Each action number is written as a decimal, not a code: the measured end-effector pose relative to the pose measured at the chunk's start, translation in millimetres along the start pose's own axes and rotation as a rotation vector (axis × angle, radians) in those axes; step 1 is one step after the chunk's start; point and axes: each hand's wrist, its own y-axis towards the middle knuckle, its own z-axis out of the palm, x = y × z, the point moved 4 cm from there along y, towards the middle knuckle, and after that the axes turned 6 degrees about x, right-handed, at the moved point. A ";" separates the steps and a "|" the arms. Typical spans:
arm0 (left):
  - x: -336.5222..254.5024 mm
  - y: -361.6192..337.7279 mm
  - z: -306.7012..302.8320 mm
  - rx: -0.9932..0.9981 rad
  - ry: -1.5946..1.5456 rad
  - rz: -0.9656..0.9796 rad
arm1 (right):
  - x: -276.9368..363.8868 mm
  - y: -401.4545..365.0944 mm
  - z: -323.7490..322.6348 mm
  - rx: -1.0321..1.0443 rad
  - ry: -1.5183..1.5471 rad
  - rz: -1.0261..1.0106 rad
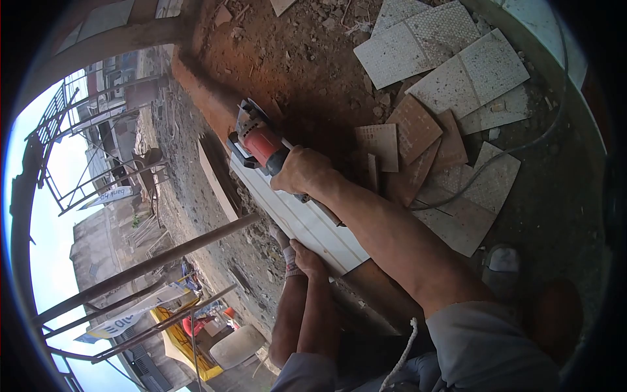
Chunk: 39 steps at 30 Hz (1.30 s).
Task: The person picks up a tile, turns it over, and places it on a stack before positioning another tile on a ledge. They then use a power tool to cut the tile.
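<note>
My right hand [300, 171] is wrapped round the dark rear grip of a red-and-black handheld tile cutter [261, 142]. The tool's front and metal guard sit at the far end of a long white tile [294, 215] with faint stripes, beside reddish dust. Closer to me, my left hand [308, 259] grips the tile's left edge, its fingertips partly hidden. Alongside my left forearm is another bare limb [286, 313] with a pale patterned band near its end.
Speckled tiles [467, 75] and brown tiles [415, 130] lie on dirt to the right. A cable [503, 153] curves past them, near a shoe [503, 261]. A metal pole [150, 268] crosses the left side, before rubble and building structures.
</note>
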 end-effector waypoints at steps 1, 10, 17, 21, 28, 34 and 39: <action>2.0 2.7 -1.2 0.001 -0.002 0.000 | -0.9 -0.8 -0.4 -0.052 -0.014 0.016; 11.5 15.2 -5.9 -0.006 0.149 0.074 | -1.4 -6.7 -2.7 -0.033 -0.014 0.021; -2.3 0.9 1.1 0.000 0.120 -0.001 | -3.8 -3.7 -1.7 0.063 -0.002 -0.020; -2.1 -0.8 3.3 0.025 0.050 0.038 | -4.3 -3.4 -1.0 0.055 -0.004 -0.014; -6.2 -4.2 3.0 0.000 0.104 0.000 | -4.7 -3.9 -1.1 0.053 0.011 -0.004; -0.9 2.3 -0.1 -0.027 0.113 0.053 | -5.9 -6.4 -1.1 0.038 0.016 -0.020; -7.3 -6.0 6.2 -0.020 0.024 0.024 | -7.3 -7.5 -0.3 0.048 0.031 -0.017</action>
